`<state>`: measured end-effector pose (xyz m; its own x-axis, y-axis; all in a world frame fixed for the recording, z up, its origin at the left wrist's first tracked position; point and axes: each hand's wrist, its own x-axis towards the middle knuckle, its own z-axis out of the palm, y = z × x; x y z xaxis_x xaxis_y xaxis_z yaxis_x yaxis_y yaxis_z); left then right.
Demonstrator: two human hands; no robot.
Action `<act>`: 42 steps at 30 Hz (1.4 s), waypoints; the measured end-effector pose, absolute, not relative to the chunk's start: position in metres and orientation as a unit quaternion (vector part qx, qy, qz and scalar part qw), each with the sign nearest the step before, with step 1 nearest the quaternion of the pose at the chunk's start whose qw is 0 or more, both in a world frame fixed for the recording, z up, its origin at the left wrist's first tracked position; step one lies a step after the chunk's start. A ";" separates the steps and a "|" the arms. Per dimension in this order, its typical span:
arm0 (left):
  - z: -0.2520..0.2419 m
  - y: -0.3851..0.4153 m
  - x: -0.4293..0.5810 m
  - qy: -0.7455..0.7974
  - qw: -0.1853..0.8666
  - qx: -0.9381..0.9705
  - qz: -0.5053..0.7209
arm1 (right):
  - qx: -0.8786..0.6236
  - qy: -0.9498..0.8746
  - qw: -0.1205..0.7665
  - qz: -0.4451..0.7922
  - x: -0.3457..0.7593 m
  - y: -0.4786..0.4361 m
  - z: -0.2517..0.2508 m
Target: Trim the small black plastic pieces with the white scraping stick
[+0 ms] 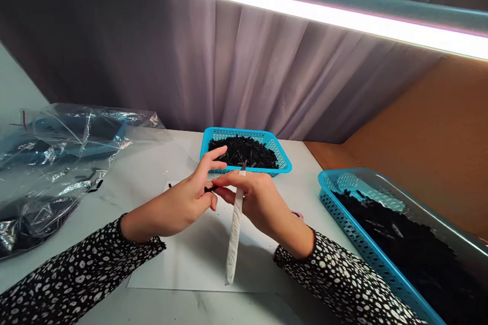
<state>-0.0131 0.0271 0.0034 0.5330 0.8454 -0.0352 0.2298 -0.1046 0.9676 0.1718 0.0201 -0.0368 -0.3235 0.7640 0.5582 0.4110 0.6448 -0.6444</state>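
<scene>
Pinching 1 small black piece [211, 189] over the white sheet [163, 271], the person I watch bends 2 hands close together. The left hand [186, 198] holds it, upper fingers spread. The right hand [263, 195] grips a white-wrapped tool [234, 236], fingertips at the piece. The tool's tip points to the far blue basket [284, 163]. Best hold the piece still and keep that tip off skin.

Lit tube lamp [312, 7] slanting across the top, greyish curtain [259, 66] hanging in folds behind; brown panel [423, 111] at right
</scene>
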 end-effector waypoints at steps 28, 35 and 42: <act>0.012 0.033 -0.010 0.387 0.212 0.809 0.388 | -0.354 -0.720 0.575 0.160 0.182 0.018 -0.036; 0.013 0.031 -0.011 0.395 0.247 0.803 0.371 | -0.334 -0.689 0.593 0.248 0.179 0.016 -0.036; 0.013 0.029 -0.011 0.410 0.338 0.771 0.350 | -0.338 -0.609 0.603 0.389 0.176 0.016 -0.038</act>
<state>-0.0113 0.0289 0.0131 0.4183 0.8695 0.2626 0.3958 -0.4347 0.8089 0.1757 0.0161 -0.0383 -0.0449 0.8807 0.4715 -0.0565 0.4690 -0.8814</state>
